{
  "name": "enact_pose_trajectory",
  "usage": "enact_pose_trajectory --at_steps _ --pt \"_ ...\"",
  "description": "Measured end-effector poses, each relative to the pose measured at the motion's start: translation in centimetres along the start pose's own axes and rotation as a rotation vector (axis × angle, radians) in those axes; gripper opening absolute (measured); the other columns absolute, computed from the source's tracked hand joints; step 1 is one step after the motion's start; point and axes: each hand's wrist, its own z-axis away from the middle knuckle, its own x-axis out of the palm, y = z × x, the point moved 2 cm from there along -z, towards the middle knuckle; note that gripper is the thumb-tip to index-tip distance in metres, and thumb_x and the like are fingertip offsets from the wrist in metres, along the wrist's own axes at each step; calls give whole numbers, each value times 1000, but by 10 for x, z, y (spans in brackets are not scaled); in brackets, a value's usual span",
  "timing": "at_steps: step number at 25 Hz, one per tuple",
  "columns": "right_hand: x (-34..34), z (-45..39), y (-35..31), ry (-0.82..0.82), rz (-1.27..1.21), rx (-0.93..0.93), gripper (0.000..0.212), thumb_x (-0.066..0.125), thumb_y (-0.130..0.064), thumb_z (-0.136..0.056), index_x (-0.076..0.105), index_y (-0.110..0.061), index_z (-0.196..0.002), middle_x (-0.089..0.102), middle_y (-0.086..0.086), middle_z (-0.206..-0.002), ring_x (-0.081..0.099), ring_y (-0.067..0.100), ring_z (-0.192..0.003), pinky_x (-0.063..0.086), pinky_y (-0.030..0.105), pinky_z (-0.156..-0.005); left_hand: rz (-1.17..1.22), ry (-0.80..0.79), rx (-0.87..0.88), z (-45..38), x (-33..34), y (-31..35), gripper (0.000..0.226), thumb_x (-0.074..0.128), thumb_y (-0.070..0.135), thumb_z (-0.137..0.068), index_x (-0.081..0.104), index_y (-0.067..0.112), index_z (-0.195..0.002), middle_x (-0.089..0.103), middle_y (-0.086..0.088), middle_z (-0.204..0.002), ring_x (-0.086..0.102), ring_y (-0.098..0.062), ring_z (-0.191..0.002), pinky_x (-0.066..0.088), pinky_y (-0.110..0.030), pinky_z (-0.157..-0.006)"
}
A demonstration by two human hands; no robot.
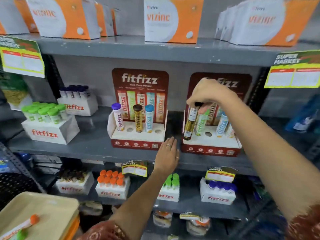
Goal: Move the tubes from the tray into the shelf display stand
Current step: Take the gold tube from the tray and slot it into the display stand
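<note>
Right hand (207, 94) pinches the black cap of a gold-brown tube (190, 122), base at the right red cardboard display stand (210, 149). Left hand (167, 155) lies open, empty, on the grey shelf (86, 146). Next: seat the tube in a hole.

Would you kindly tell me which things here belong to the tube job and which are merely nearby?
Job:
- gold tube in right hand
- right display stand
- left display stand
- tray
- orange-capped tube
- left hand

Nearby:
- Vizinc boxes
- green-capped tube box
- price tags
</note>
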Motion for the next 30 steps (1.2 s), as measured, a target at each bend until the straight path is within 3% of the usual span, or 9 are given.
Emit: enact_pose_trajectory --at_steps 5,9,11,14,17,19,21,24,30 --pt "-20 -10 26 -4 -45 44 21 69 -3 -67 70 5 -86 69 21 -91 74 32 -67 63 37 -66 -53 -35 -11 -27 33 5 53 28 27 -101 17 -1 -145 18 -13 -155 13 -23 -142 8 -29 -116" --pt "-31 -14 28 -42 18 71 14 65 -3 -71 68 -1 -85 59 12 -80 69 21 -46 49 18 -35 -132 -188 -50 -41 50 -6 67 24 44 -99 7 0 -147 7 -13 -157 4 -22 -143 2 -34 -117" --pt "-34 -16 27 -46 32 78 9 65 -5 -74 64 -4 -83 57 11 -85 69 22 -49 48 19 -36 -151 -235 -69 -43 53 -9 74 22 52 -97 5 1 -147 6 -12 -157 3 -22 -144 1 -33 -118" --pt "-33 -21 27 -30 51 79 30 73 -21 -80 64 -3 -102 59 10 -99 67 22 -57 50 23 -44 -156 -247 -82 -44 54 -10 77 20 56 -95 3 2 -148 6 -12 -157 4 -22 -144 1 -32 -117" --pt "-29 -26 28 20 199 60 39 68 -41 -83 60 -6 -101 62 9 -93 60 18 -50 42 24 -42 -173 -248 -81 -44 55 -10 77 19 56 -95 2 3 -148 5 -12 -157 3 -22 -144 2 -32 -118" --pt "-30 -27 29 64 279 73 35 66 -36 -85 61 -5 -100 63 9 -83 55 16 -48 38 24 -42 -164 -253 -85 -44 57 -11 77 19 57 -95 2 4 -148 5 -11 -157 4 -23 -144 4 -33 -118" --pt "-34 -24 29 81 325 93 35 68 -29 -84 63 -1 -106 61 9 -82 57 21 -58 37 22 -44 -152 -261 -91 -44 58 -12 78 19 58 -94 2 5 -148 4 -10 -157 4 -23 -144 7 -35 -118" --pt "-39 -22 31 69 367 118 44 71 -26 -82 61 1 -115 64 14 -104 59 26 -87 40 25 -54 -143 -262 -91 -45 60 -13 78 19 59 -93 1 6 -148 3 -10 -157 3 -23 -144 8 -35 -118" --pt "-30 -32 61 115 307 210 45 71 -23 -83 59 2 -118 62 15 -122 60 29 -107 48 33 -85 -145 -245 -88 -44 61 -13 78 20 60 -93 1 7 -148 3 -9 -158 3 -23 -144 7 -35 -118"
